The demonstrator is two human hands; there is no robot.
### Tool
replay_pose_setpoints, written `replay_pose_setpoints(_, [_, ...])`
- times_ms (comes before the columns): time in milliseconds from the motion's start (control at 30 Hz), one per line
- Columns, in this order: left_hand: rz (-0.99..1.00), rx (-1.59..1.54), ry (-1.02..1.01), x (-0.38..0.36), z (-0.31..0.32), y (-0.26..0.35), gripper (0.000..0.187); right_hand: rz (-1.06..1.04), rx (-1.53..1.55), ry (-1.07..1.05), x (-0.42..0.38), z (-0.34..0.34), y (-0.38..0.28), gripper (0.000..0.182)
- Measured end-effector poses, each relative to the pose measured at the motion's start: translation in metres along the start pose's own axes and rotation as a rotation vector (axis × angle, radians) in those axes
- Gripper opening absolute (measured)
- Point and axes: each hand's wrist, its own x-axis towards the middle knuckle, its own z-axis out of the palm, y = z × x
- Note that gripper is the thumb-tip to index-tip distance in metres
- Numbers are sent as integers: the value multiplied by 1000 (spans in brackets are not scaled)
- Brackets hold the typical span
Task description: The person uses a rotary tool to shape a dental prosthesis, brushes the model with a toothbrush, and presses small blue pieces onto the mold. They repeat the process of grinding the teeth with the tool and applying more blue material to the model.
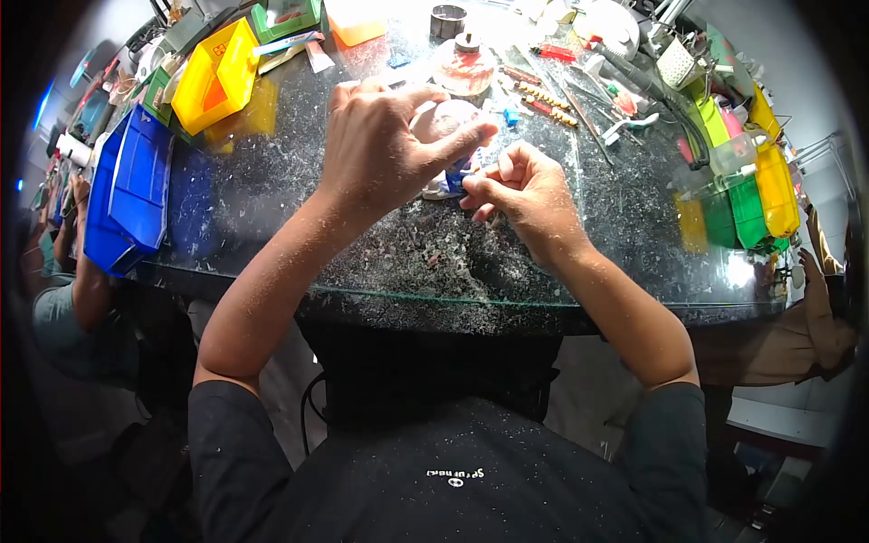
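Note:
My left hand (385,140) is curled around a pale, rounded, plaster-like piece (445,118), thumb in front and fingers over its far side. Below the thumb, a blue part (458,181) shows at the lower end of the piece, close to the tabletop. My right hand (525,195) is closed in a pinch, its fingertips touching or almost touching this blue part. Whatever sits between those fingertips is too small or hidden to name. White dust speckles both forearms.
Behind the hands stands a glass burner-like jar (463,68). Hand tools with gold-coloured handles (543,101) lie to its right. A yellow bin (215,77) and a blue bin (131,190) stand left; a green bin (747,210) is right. Other people sit at both sides.

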Motion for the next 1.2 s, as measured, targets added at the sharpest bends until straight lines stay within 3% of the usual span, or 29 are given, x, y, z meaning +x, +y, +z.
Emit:
replay_pose_setpoints(133, [34, 50, 3, 2, 4, 0, 61, -5, 27, 47, 1, 4, -1, 28])
replay_pose_setpoints(333, [106, 242, -33, -4, 18, 2, 57, -47, 45, 64, 0, 3, 4, 21])
replay_pose_setpoints(467, [131, 225, -108, -2, 11, 2, 51, 1, 14, 22, 2, -1, 3, 16])
replay_pose_setpoints(1200, [174, 217, -5, -8, 15, 0, 52, 13, 68, 28, -1, 2, 2, 23])
